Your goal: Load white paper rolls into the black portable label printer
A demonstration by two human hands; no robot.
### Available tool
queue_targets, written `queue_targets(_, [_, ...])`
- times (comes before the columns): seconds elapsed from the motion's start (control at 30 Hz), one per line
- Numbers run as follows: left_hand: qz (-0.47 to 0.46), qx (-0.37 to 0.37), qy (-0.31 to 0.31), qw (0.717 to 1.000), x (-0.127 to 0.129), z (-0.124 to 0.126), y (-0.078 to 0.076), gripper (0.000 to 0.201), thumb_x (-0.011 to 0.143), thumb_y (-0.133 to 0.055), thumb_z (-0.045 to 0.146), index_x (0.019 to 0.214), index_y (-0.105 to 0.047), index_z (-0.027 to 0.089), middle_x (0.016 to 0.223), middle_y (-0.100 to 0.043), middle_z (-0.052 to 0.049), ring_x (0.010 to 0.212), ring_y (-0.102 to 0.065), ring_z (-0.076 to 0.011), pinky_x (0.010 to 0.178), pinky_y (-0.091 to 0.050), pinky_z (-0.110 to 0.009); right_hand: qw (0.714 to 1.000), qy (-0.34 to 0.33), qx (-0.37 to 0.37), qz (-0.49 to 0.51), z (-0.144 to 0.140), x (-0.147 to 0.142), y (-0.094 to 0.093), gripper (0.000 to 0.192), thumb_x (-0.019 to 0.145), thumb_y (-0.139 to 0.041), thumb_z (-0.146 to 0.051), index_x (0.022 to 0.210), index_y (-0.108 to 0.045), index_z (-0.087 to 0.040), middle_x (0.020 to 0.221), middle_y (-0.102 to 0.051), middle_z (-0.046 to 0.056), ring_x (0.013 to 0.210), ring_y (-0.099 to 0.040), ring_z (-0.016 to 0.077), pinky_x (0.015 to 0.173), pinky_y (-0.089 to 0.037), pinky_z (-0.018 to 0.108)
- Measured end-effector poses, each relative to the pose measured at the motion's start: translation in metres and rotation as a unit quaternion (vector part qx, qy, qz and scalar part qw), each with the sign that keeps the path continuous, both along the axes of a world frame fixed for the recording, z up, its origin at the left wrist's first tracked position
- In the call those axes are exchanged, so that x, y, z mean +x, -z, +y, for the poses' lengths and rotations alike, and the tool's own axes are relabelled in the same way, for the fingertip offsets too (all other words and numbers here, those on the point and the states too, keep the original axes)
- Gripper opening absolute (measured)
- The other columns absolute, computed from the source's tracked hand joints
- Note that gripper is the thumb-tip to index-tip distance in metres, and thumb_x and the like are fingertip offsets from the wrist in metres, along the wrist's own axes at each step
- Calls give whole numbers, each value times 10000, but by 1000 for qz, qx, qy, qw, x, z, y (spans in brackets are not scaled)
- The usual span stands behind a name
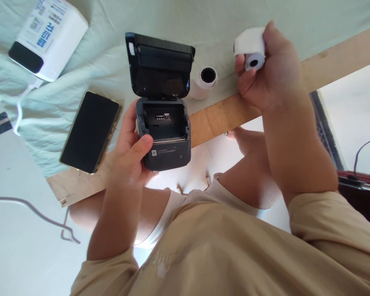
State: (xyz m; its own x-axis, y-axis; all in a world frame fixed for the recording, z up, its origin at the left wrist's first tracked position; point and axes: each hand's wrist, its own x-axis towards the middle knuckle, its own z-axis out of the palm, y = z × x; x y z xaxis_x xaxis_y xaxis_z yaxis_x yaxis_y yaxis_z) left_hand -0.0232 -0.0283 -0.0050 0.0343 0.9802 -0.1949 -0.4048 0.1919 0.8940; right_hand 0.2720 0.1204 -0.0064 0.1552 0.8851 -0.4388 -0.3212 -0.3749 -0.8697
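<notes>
Holds printer (pixel 165 144) in L hand (pixel 129 154), thumb by bay (pixel 171 128). Pinches roll (pixel 249 43) betw. thumb & fingers of R hand (pixel 269 74), apart from printer. Looks part-done w/ lid (pixel 160 68) up & no roll in bay; prob. leaves roll to load, lid to close. Shows Bluetooth-type icon (pixel 154 153) & power mark (pixel 181 156) on printer front; can't make out bay label (pixel 163 117) or blue print (pixel 45 37) on white unit (pixel 68 47).

A boxy dark-grey plastic printer (pixel 165 135) is gripped at one side by the left fingers (pixel 144 144); its black plastic lid (pixel 160 68) is swung wide open beyond them, and its hollow bay (pixel 163 119) is exposed. A white paper roll (pixel 249 40) is pinched between the right fingers (pixel 240 65), its dark-holed end turned towards the wearer, well apart from the printer.
</notes>
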Motion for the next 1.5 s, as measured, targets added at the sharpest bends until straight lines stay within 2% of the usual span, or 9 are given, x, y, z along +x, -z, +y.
queue_targets(0.1, [-1, 1, 4, 1000, -1, 1, -2, 621, 841, -932, 408, 1397, -675, 305, 1287, -842, -73, 1001, -847, -265, 800, -757, -427, 999, -32, -8, -8, 0, 1, -2, 562, 737, -737, -637, 1133, -554, -283, 1005, -664, 23, 838, -545, 119, 577, -290, 262])
queue_targets(0.23, [4, 6, 8, 1000, -2, 2, -2, 617, 856, -927, 413, 1413, -678, 316, 1315, -826, -84, 1094, -849, -324, 933, -747, -565, 992, -120, 45, -20, -17, -8, -18, 651, 503, -761, -562, 1060, -547, -301, 919, -634, 12, 745, -425, 113, 548, -223, 274])
queue_targets(0.43, [9, 12, 10, 1000, -5, 4, 4, 649, 820, -957, 406, 1403, -687, 313, 1290, -822, -72, 1101, -841, -317, 955, -745, -557, 970, -228, 77, -24, -33, -12, -35, 671, 552, -755, -333, 1194, -560, -327, 889, -627, -19, 790, -599, 167, 565, -456, 301])
queue_targets(0.53, [12, 22, 18, 1000, -7, 4, 8, 734, 789, -989, 414, 1446, -675, 320, 1326, -806, -65, 1114, -841, -312, 934, -749, -542, 965, -254, 54, -23, -28, -5, -28, 773, 544, -853, -306, 1264, -576, -344, 953, -707, -11, 813, -667, 212, 574, -512, 346])
queue_targets(0.73, [6, 40, 26, 999, -7, 3, 11, 717, 787, -993, 404, 1434, -706, 294, 1304, -807, -63, 1026, -837, -259, 787, -746, -402, 958, -258, 117, -49, -14, 20, 8, 694, 698, -899, -596, 1276, -603, -354, 1055, -775, 6, 780, -661, 186, 563, -455, 335])
queue_targets(0.97, [29, 30, 18, 999, -7, 2, 11, 740, 791, -987, 427, 1463, -693, 328, 1404, -792, -77, 1302, -781, -366, 1009, -724, -560, 913, -315, 227, -123, -23, 41, 17, 599, 847, -880, -490, 1352, -595, -343, 1155, -747, 1, 863, -709, 139, 644, -559, 319])
queue_targets(1.1, [43, 25, -5, 999, -5, 1, 7, 710, 777, -993, 424, 1427, -731, 317, 1395, -805, -62, 1419, -724, -365, 1095, -701, -550, 947, -283, 132, -70, -21, 40, 7, 560, 847, -789, -219, 1366, -615, -340, 1260, -749, -16, 992, -773, 148, 731, -634, 297])
queue_targets(1.27, [40, 16, 2, 999, -4, 1, 6, 701, 771, -986, 405, 1418, -726, 336, 1355, -820, -58, 1342, -764, -363, 1036, -718, -558, 962, -246, 104, -52, -9, 33, 7, 418, 928, -602, -256, 1346, -591, -249, 1022, -735, -8, 741, -698, 92, 612, -552, 249])
queue_targets(1.5, [28, 8, 14, 999, -5, 0, 7, 764, 791, -971, 416, 1484, -660, 334, 1449, -771, -70, 1311, -773, -360, 971, -715, -518, 950, -133, 273, -74, -36, -10, -15, 451, 700, -667, -21, 1074, -650, -274, 754, -556, -116, 539, -506, 17, 462, -367, 185])
